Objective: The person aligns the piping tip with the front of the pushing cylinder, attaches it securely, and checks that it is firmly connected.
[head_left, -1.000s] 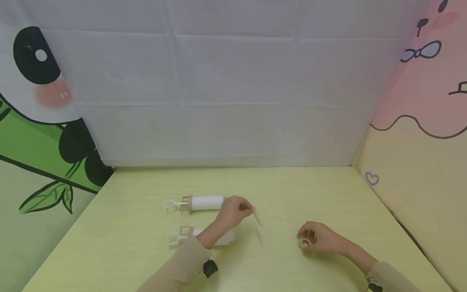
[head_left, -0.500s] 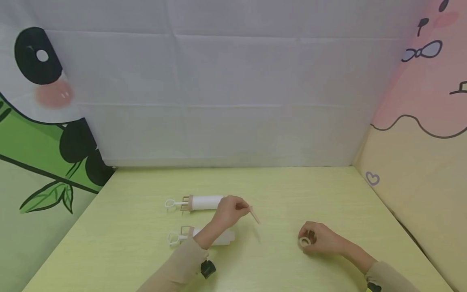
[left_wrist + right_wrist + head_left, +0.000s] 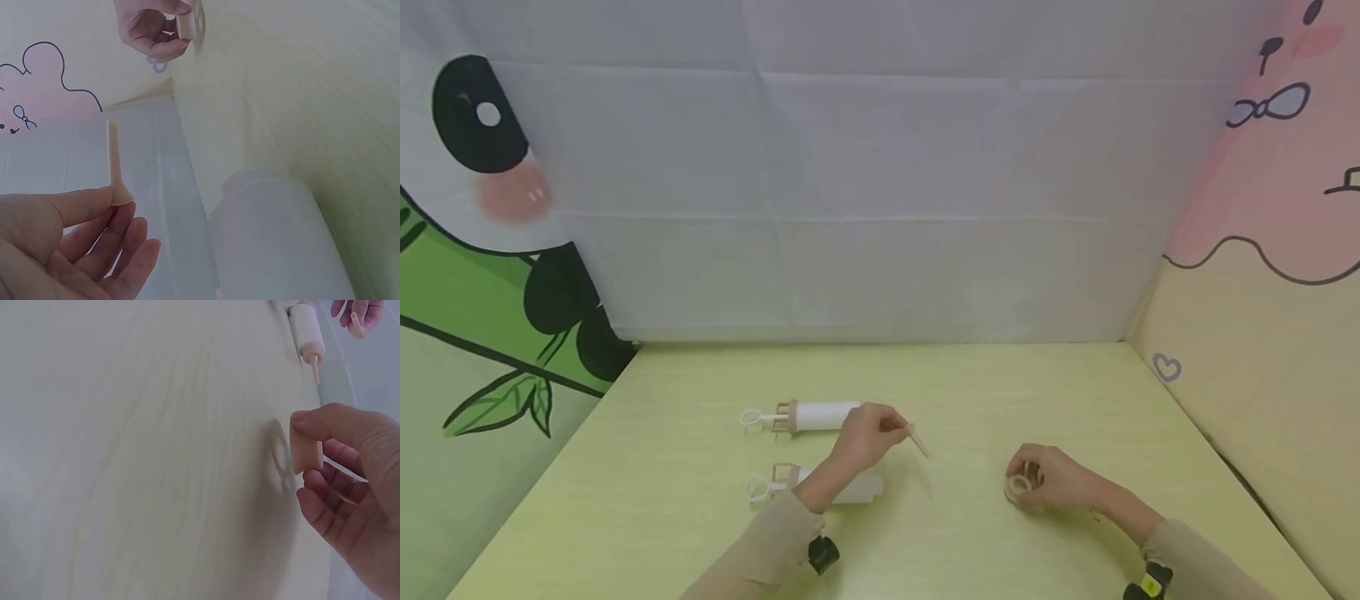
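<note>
Pale yellow tbl (image 3: 625,517) w/ a white cloth (image 3: 880,183) behind it; far L is a wall w/ a big panda-ish pic (image 3: 497,292). Next come two white tubes lying roughly parallel. Far tube (image 3: 826,415) has a loop handle (image 3: 750,418) out its L end, a beige collar (image 3: 787,415), and per the R wrist cam a thin beige tip (image 3: 315,369) on the other end. Near tube (image 3: 859,490) is similar, partly hidden by the L arm (image 3: 760,533), and its R end is a white neck (image 3: 250,181). L hand (image 3: 867,433) is in front of the far tube's R end, thumb + index pinching a beige nozzle (image 3: 115,162) by the flared base, other fingers loosely bent. So the nozzle's held up off the tbl just R of the tubes, slim end slanting down-right in the head view. Well R of it, R hand (image 3: 1056,479) grips a beige ring (image 3: 1018,490) btwn thumb and fingers; can't tell if it's touching the tbl. Black gadget w/ a yellow patch (image 3: 1150,581) by the R cuff, then a wall w/ a pink cartoon (image 3: 1262,192).
</note>
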`<state>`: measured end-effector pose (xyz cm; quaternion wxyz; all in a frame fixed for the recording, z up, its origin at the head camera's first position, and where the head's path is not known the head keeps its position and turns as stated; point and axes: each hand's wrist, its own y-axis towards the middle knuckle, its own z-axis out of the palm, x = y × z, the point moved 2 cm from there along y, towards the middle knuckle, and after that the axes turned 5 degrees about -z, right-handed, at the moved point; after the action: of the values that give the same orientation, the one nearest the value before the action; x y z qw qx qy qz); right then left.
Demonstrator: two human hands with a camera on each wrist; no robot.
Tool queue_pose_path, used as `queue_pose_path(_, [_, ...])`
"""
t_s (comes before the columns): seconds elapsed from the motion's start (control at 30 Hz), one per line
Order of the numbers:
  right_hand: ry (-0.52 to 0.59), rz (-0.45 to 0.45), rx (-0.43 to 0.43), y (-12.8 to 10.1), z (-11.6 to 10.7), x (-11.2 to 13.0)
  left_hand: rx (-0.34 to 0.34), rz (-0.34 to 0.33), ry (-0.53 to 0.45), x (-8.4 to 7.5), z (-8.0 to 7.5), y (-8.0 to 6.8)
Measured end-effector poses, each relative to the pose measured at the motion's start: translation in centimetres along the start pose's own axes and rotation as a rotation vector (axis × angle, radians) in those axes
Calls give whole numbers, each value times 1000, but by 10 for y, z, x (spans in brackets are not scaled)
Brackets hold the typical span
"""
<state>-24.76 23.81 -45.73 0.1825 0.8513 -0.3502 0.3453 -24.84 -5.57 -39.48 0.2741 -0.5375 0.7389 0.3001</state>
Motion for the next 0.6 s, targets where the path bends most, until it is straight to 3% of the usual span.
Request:
queue_pose_path(0.2, [-52, -104, 6, 13, -7, 10, -4, -13, -4, 1, -1, 0])
queue_pose_path(0.6, [-84, -184, -16, 45, -15, 34, -66, -30, 4, 0, -12, -1])
